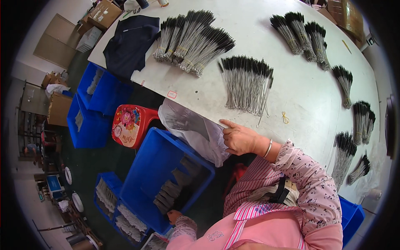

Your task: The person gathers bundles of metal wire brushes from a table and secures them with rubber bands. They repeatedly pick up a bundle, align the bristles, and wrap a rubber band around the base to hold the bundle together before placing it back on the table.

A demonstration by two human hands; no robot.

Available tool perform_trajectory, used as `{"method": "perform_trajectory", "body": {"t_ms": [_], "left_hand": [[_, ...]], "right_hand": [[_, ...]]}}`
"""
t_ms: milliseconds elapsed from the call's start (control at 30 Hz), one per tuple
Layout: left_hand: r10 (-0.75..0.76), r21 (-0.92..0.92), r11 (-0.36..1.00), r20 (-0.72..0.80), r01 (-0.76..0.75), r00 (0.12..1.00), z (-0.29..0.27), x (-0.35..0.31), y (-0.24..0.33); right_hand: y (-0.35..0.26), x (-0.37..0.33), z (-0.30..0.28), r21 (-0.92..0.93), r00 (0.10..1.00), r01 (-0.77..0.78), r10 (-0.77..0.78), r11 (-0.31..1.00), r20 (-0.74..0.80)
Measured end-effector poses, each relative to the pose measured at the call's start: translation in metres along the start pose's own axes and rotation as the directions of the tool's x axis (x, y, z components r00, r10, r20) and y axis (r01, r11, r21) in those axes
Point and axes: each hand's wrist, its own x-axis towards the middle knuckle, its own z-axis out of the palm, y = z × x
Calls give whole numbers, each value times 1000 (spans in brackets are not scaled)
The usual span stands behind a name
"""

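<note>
One finger [226, 123] extended, right hand [243, 139] (left hand [174, 215] at bin [143, 164]).

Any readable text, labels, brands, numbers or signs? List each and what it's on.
None I can quote.
Small red-bordered label on the white table: too small to read.
Red stool: lettering on the seat beside a flower print, not clear enough to read.
Cardboard box, upper left: print too small to read.

Bears, across a white tabletop [308, 91], bundled black-tipped wire brushes [344, 84], a looser brush pile [246, 85], dark cloth [131, 46] and a yellow band [285, 118].
</note>
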Motion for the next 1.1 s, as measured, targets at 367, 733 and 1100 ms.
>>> {"method": "perform_trajectory", "body": {"t_ms": [367,733,1100], "left_hand": [[67,264,963,-31,-57,997,-1,-5,13],[308,-112,928,-306,-355,901,-5,-49,109],[653,-298,177,-677,-938,339,-63,-133,209]], "right_hand": [[1,-4,5,-46,1000,-7,5,999,-27],[-3,-6,-1,-93,999,1,-5,996,-43],[-2,-14,20,-154,995,-53,39,987,-93]]}}
